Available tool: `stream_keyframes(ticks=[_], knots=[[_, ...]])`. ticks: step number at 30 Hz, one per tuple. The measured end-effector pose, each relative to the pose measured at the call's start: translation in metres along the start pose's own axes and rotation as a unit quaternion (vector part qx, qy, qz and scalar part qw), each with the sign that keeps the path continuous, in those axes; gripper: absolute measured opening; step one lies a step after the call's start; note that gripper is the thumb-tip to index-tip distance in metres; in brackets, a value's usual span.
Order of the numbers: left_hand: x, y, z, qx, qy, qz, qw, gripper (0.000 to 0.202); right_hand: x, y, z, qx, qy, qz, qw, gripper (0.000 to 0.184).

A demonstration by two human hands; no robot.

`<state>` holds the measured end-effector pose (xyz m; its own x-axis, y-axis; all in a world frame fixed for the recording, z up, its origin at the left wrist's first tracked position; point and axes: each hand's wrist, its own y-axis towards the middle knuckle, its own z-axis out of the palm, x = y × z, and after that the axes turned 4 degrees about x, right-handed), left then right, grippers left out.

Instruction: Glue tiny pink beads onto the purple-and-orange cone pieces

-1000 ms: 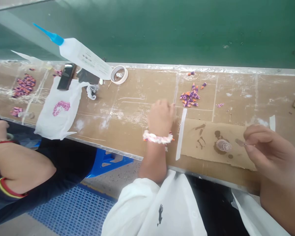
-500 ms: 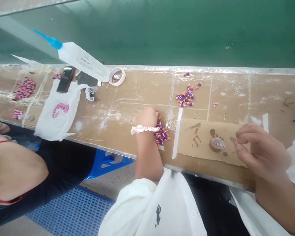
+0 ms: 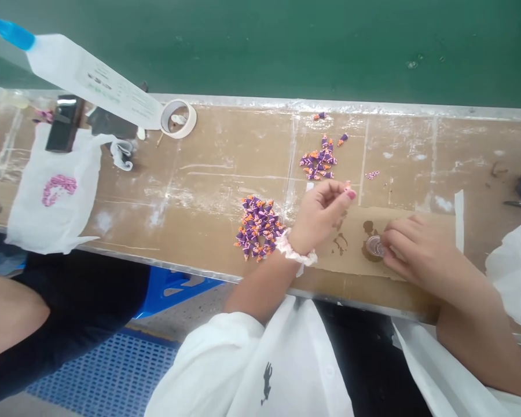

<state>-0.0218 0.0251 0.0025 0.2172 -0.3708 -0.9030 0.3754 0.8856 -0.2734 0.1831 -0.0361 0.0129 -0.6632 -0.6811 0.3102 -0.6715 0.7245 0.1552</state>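
My left hand point(image 3: 323, 211), with a frilly pale band at the wrist, is raised over the left end of a taped-down cardboard sheet point(image 3: 351, 267). Its thumb and forefinger are pinched together; a small pinkish bit shows at the tips, too small to name. My right hand point(image 3: 421, 252) is closed, fingertips right beside a small clear cup point(image 3: 374, 246) on the cardboard. What those fingers hold is hidden. Left of my left wrist lies a pile of small purple and orange figures point(image 3: 258, 227). A second group of figures point(image 3: 319, 160) lies farther back.
A white bottle with a blue nozzle point(image 3: 87, 78), a tape roll point(image 3: 179, 119) and a phone point(image 3: 64, 123) are at the left. A white plastic bag point(image 3: 24, 200) holds pink pieces. Tiny pink bits point(image 3: 372, 174) lie behind the cardboard. A co-worker's arm point(image 3: 13, 315) is at far left.
My left hand has moved right from the near pile to over the cardboard, fingers pinched. My right hand has moved left to the clear cup. The view has shifted to the right.
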Motion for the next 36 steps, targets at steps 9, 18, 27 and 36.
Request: stream_keyframes(ticks=[9, 18, 27, 36], knots=[[0.001, -0.009, 0.015, 0.066, -0.205, -0.161, 0.963, 0.026, 0.002, -0.001, 0.000, 0.038, -0.003, -0.008, 0.999, 0.018], [0.004, -0.012, 0.016, 0.140, -0.239, -0.153, 0.948, 0.018, 0.003, 0.001, -0.007, 0.009, 0.048, 0.029, 0.998, 0.017], [0.014, -0.018, 0.022, 0.229, -0.269, -0.121, 0.928, 0.021, 0.019, 0.005, 0.006, -0.267, 0.316, 0.114, 0.903, 0.019], [0.025, -0.023, 0.024, 0.293, -0.261, -0.146, 0.908, 0.026, 0.028, 0.008, 0.007, -0.281, 0.283, 0.112, 0.910, 0.024]])
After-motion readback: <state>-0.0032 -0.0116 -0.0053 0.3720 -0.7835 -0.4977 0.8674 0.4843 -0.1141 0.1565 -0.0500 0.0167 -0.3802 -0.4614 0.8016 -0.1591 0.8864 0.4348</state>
